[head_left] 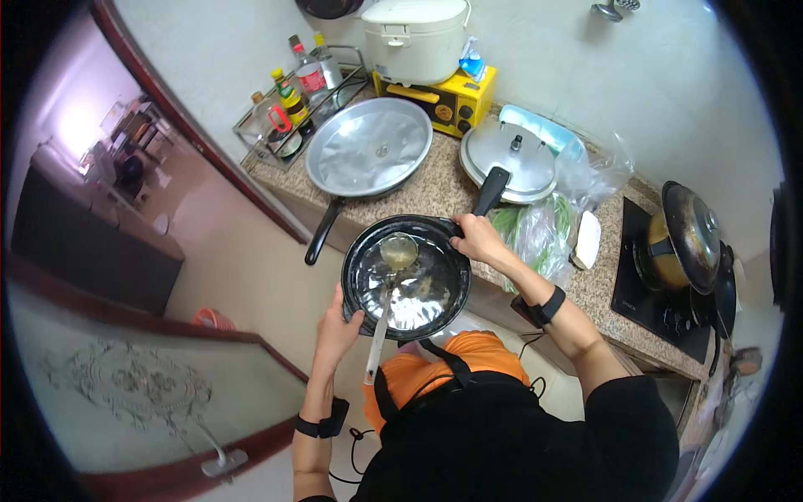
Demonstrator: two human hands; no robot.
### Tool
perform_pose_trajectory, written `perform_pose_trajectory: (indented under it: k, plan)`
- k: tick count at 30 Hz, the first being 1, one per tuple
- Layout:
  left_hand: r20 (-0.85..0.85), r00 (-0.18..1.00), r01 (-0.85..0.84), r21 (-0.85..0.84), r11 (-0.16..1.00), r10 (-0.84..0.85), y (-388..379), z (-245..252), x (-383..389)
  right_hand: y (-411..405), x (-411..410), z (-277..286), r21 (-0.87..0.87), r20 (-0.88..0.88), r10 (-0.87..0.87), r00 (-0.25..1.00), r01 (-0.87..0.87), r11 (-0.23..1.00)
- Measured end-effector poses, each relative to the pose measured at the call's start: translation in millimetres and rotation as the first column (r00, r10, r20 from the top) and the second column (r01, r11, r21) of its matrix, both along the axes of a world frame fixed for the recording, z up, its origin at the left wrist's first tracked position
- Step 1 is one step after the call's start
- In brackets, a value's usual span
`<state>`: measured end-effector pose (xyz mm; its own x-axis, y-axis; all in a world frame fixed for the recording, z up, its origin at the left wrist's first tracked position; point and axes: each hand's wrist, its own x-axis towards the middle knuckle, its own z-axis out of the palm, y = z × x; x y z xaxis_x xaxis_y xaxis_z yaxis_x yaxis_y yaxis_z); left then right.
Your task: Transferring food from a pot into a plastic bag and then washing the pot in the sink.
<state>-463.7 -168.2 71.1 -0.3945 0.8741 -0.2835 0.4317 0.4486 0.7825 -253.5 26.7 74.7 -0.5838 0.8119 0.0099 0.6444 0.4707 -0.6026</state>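
Observation:
Both of my hands hold a round dark pot (433,285) in front of my body, off the counter. My left hand (339,329) grips its left rim near the bottom, and my right hand (480,238) grips the upper right rim. Clear liquid with light reflections lies inside the pot. A ladle (378,345) rests in it, its bowl in the liquid and its pale handle leaning over the near rim beside my left thumb. Just beyond my right hand is the black handle of a pressure cooker (521,166) standing on the counter.
On the granite counter (439,169) stand a lidded pan (370,147), a bottle rack (276,150), a yellow toaster oven (470,100) under a rice cooker (414,44), and bagged green vegetables (539,238). A lidded pot (665,251) sits on the cooktop (640,295). A glass door (157,376) is at left.

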Motion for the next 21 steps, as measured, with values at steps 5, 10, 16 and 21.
perform_pose_trajectory:
  k: [5, 10, 16, 21]
  plan:
    - [0.253, 0.958, 0.101, 0.153, 0.983, -0.138, 42.1, -28.2, -24.7, 34.3, -20.5, -25.2, 0.109, -0.001, -0.170, 0.985, 0.169, 0.980]
    - [0.418, 0.878, 0.154, 0.215, 0.964, -0.233, 81.0, -46.1, -30.7, 55.4, -18.2, -27.8, 0.127, 0.108, -0.249, 0.962, 0.235, 0.964]
    - [0.461, 0.833, 0.223, 0.228, 0.948, -0.307, 116.3, -60.3, -21.5, 70.4, 11.5, -51.7, 0.115, 0.096, -0.362, 0.927, 0.351, 0.929]
    - [0.398, 0.865, 0.231, 0.225, 0.947, -0.306, 143.8, -69.2, -16.0, 71.7, 22.5, -49.5, 0.187, 0.112, -0.428, 0.897, 0.404, 0.896]
